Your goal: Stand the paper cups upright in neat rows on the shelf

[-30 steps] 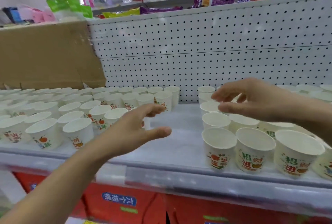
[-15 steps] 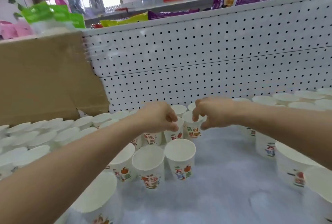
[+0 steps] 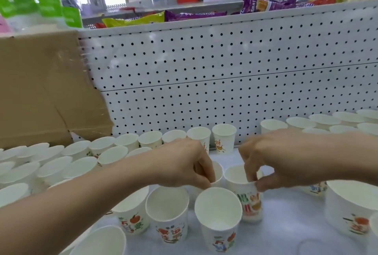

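White pegboard (image 3: 225, 70) backs the shelf (image 3: 286, 232), which is packed with upright paper cups (image 3: 217, 213) in rows. Mid-shelf, the left grip (image 3: 181, 163) pinches the rim of 1 cup (image 3: 217, 173), and the right grip (image 3: 286, 158) pinches the rim of a printed cup (image 3: 248, 203) just beside it.
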`<state>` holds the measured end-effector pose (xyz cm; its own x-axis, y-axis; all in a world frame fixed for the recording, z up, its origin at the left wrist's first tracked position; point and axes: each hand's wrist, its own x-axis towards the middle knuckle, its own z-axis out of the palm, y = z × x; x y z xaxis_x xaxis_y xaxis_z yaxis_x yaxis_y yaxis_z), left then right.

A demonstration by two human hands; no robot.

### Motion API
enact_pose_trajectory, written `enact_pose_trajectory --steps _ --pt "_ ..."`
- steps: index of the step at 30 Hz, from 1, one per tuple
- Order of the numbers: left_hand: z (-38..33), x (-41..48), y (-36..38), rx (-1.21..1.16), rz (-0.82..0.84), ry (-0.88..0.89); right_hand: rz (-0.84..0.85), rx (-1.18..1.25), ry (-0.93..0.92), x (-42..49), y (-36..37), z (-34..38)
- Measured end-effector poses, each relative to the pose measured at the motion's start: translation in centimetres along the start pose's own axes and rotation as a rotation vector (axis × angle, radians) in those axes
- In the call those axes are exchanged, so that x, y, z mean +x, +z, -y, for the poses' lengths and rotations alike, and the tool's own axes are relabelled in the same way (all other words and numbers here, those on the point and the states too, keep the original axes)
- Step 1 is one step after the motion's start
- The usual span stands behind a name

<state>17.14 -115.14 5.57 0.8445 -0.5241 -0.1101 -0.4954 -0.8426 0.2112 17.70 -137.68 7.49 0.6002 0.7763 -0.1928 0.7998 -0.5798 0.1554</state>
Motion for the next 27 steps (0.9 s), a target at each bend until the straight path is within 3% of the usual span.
enact_pose_trajectory --steps 3,5,7,10,16,27 --pt "0.6 0.0 -1.7 -0.131 -0.064 -0.019 0.001 0.173 0.050 -0.1 -1.6 -0.2" --pt "2.1 1.1 -3.2 -0.195 -0.253 -0.058 -0.142 0.332 0.092 1.1 -2.6 -2.1" --pt "3.8 2.7 -4.0 -0.169 -0.369 -0.148 -0.299 0.331 0.187 3.3 -3.0 -4.9" --pt "5.6 5.1 -3.7 -0.031 -0.299 -0.250 -0.324 0.249 0.297 7.2 -1.7 -7.7" --pt "6.5 7.7 -2.5 0.237 -0.193 -0.310 -0.188 -0.005 0.277 12.5 1.6 -8.6" --pt "5.2 9.8 -1.3 0.215 -0.210 -0.184 -0.185 -0.195 0.198 9.2 1.4 -11.4"
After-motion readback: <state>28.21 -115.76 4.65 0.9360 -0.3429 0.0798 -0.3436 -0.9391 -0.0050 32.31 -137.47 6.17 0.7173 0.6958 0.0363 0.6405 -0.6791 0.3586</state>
